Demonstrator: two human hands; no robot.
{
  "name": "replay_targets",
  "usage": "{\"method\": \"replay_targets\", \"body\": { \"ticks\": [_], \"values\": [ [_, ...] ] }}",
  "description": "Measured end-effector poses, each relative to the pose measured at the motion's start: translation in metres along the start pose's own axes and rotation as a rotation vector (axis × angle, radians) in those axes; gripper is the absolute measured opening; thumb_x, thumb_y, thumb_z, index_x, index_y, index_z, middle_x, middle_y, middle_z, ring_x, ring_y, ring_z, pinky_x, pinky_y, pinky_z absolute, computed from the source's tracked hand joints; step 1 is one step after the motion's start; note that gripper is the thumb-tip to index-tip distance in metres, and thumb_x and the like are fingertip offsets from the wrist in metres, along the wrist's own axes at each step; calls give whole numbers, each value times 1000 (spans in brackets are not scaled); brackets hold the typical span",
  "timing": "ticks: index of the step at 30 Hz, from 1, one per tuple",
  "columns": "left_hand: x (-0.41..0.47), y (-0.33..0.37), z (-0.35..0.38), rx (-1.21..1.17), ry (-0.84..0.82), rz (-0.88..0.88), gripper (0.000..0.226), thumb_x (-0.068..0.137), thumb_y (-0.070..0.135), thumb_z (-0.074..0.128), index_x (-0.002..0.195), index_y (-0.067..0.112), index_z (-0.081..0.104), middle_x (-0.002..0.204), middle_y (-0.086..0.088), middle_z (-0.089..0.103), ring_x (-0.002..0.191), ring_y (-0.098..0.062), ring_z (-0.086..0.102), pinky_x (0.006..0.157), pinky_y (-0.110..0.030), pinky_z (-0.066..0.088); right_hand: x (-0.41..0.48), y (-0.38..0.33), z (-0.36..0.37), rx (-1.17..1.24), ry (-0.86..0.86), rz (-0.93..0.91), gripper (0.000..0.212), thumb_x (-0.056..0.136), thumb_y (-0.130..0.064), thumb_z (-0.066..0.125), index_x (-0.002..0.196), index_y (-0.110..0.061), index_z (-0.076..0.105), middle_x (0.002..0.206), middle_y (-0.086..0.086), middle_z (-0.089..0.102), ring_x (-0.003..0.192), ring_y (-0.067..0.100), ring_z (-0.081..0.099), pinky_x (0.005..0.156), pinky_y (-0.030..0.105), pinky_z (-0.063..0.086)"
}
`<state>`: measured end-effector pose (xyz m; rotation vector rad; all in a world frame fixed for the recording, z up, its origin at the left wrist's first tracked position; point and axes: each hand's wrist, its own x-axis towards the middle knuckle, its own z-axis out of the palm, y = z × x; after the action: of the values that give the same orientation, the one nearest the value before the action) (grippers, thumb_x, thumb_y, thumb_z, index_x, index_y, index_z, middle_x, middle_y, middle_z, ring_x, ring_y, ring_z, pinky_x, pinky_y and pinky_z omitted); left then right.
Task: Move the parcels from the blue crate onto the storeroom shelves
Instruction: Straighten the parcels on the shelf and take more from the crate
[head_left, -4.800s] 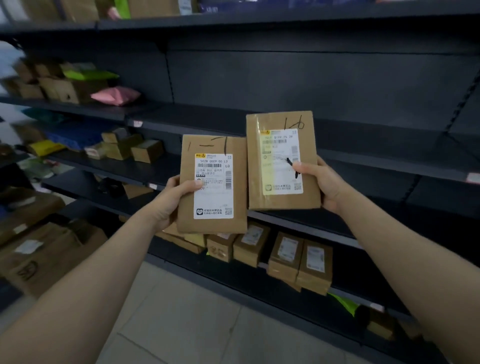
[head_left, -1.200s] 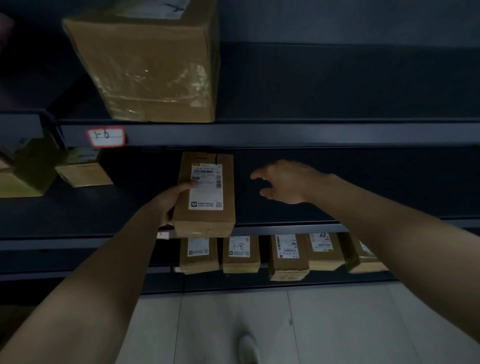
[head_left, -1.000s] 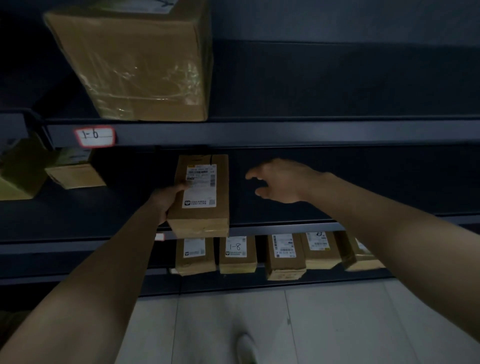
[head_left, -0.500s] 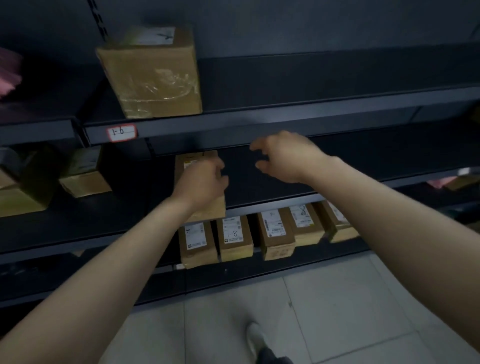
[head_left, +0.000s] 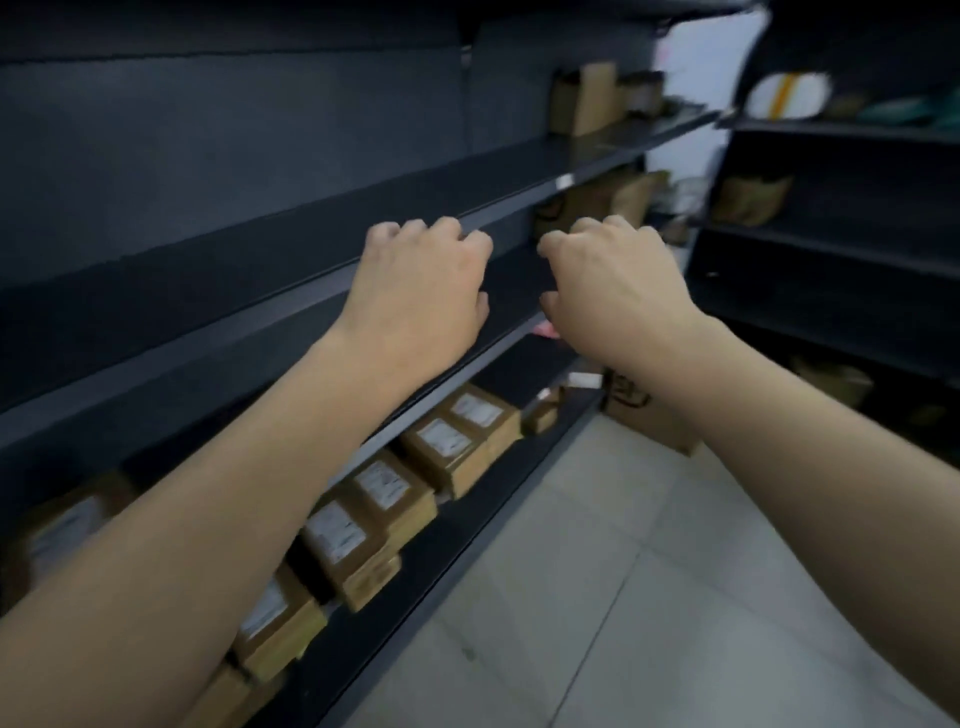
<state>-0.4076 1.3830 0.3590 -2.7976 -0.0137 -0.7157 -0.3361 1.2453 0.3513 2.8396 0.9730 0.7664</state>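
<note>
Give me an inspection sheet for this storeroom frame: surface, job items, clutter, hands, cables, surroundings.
Surface: dark metal shelves, several tiers.
Job's things: brown labelled parcels in a row on the lowest tier; blue crate not in view.
Clutter: large printed carton on the floor at the rack's far end.
Grippers: left hand and right hand raised before the shelves, fingers loosely curled, holding nothing.
Cables: nothing seen.
Surroundings: pale tiled floor; second rack at right with brown bags; the frame is motion-blurred.
</note>
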Motion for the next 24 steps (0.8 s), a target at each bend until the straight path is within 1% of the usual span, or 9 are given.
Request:
{"method": "replay_targets", "body": {
  "ticks": [2,5,7,9,11,14,17,22,24],
  "values": [
    [42,52,-4,-51,64,117,36,93,32,51,123,14,54,117,-10,59,106,-31,56,91,-43,41,-18,61,-6,-54,-10,118,29,92,-25,57,118,-12,55,116,12,58,109,34,52,77,38,35],
    [100,134,-11,-114,153,264,33,93,29,51,122,14,54,117,-10,59,107,-31,56,92,-44,41,-47,147,-10,-147,8,261,24,93,-23,55,114,-11,56,115,13,58,109,35,52,74,38,31],
    [132,188,-14,-162,205,341,30,92,28,51,119,14,55,114,-10,60,105,-32,57,90,-44,40,-68,199,-15,-213,12,346,26,95,-24,54,118,-11,56,115,13,58,108,35,53,73,37,29],
    [158,241,-16,-214,242,413,30,91,29,52,118,15,55,111,-10,60,102,-32,57,86,-43,40,-91,245,-20,-282,-14,433,33,95,-26,54,125,-12,54,116,13,58,108,33,53,74,38,34],
    [179,294,-18,-271,268,486,31,92,29,52,120,16,55,111,-8,60,103,-30,57,87,-41,40,-117,288,-27,-329,-32,523,38,96,-30,53,129,-13,51,118,13,58,110,32,53,81,40,40],
    [203,366,-21,-359,294,601,30,94,28,50,121,16,54,112,-7,60,104,-28,56,90,-40,39,-155,342,-34,-391,-60,648,38,96,-31,51,131,-13,50,119,12,58,111,31,53,86,40,41],
    [222,433,-24,-421,327,724,31,95,28,49,124,16,53,115,-7,60,105,-28,56,92,-40,38,-190,386,-38,-418,-133,801,36,96,-29,53,129,-15,52,120,12,57,113,32,51,89,41,40],
    [248,536,-29,-517,373,927,32,96,29,49,124,16,53,118,-8,60,106,-29,57,91,-40,39,-240,448,-40,-496,-238,1022,36,92,-30,57,124,-13,54,118,14,58,112,35,50,90,42,40],
    [260,572,-28,-566,400,985,34,96,29,49,126,15,52,118,-9,60,106,-29,57,90,-39,40,-254,472,-40,-522,-269,1104,35,91,-27,58,124,-13,54,118,14,57,113,35,50,90,42,39]
  ]
}}
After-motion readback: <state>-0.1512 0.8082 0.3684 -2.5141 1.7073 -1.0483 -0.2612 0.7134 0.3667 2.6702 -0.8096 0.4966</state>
